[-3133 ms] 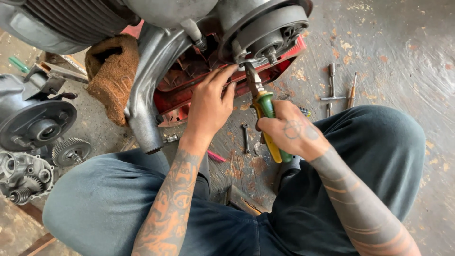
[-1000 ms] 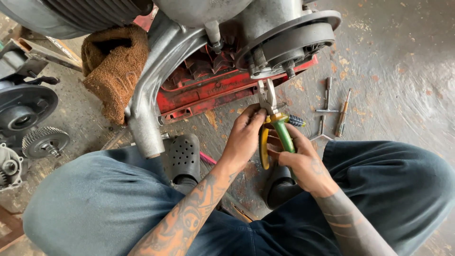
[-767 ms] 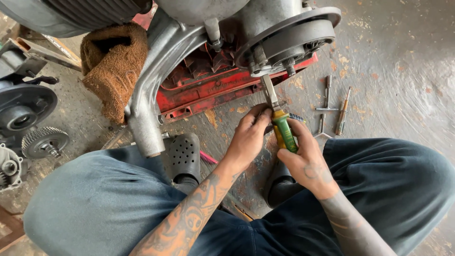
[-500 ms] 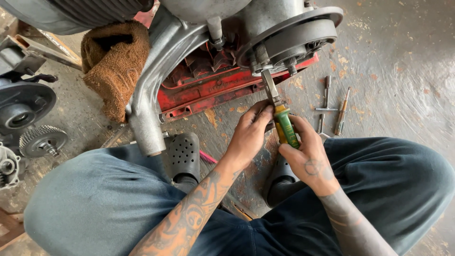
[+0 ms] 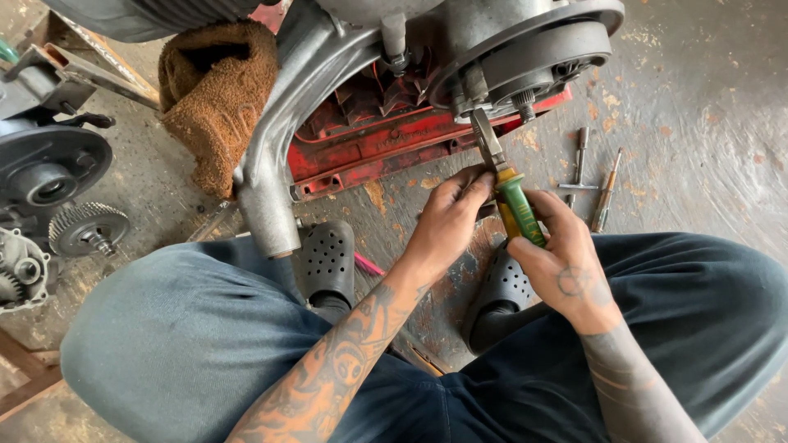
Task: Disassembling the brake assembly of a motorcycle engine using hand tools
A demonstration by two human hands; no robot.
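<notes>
right hand (image 5: 566, 271) wrapped the green-handled pliers (image 5: 510, 197), grip pressed together on the handles; nose sat under the round engine cover (image 5: 533, 49), beside the threaded stud (image 5: 524, 102). left hand (image 5: 447, 221) pinched near the pivot. best kept square, squeeze steady.

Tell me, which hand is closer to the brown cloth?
Left. The left hand sits right of the brown cloth, across the grey pipe; the right hand, gripping the pliers, is farther right.
</notes>
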